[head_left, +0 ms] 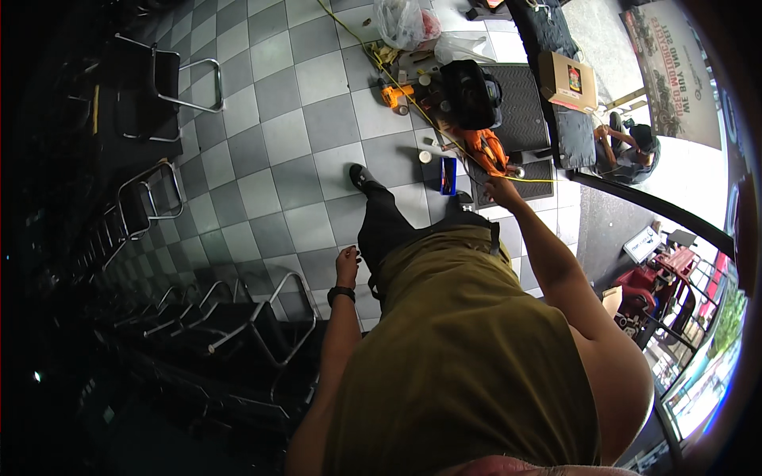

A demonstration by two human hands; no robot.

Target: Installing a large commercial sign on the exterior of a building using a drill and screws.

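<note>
My right hand (500,191) reaches out over the floor mat, its fingers curled in. Right beside its knuckles are a crumpled orange thing (486,151), perhaps a bag or cloth, and a yellow cord (530,181); what the fingers grip, if anything, cannot be made out. My left hand (347,266) hangs low at my left side, a dark band on its wrist. Its fingers are loosely bent and a little apart, with nothing visible in them. On the tiles by my feet lies a blue-edged flat case or tray (448,176).
An orange power tool (393,97), a black tool bag (470,94) and plastic bags (401,24) lie ahead. A cardboard box (568,82) rests on a dark bench. Metal-framed chairs (262,321) stand left. Another person (631,151) sits outside at right.
</note>
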